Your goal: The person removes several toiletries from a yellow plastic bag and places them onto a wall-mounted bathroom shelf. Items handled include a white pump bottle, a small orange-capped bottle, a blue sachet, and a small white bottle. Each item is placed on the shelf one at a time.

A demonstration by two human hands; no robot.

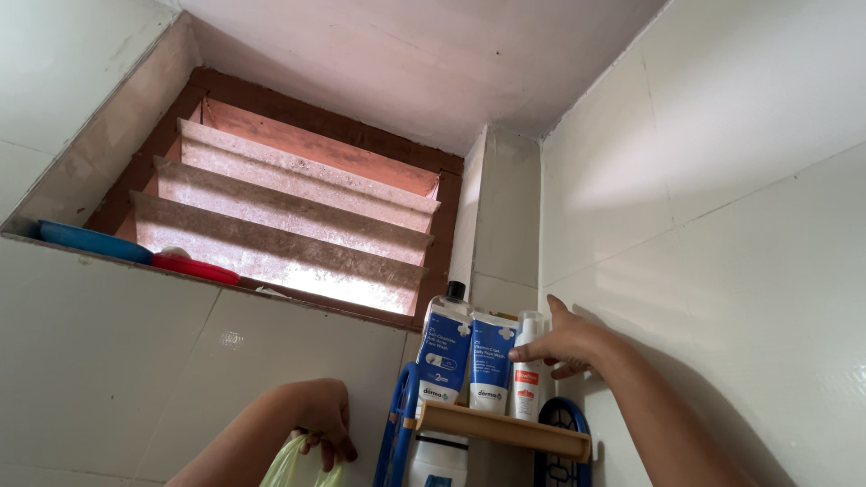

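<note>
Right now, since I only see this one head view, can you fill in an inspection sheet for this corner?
Surface: corner shelf, wooden with blue frame, on tiled walls.
Job's things: white bottle; yellow-green bag.
Clutter: two blue-and-white containers, a bottle and a tube; blue dish and red dish on the window ledge.
Hands: right hand touches the white bottle; left hand grips the bag.
Cables: nothing seen.
Surroundings: louvred window, white ceiling.

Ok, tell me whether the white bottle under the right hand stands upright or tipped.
Upright: the white bottle stands straight on the corner shelf, the right hand touching its top.
</note>
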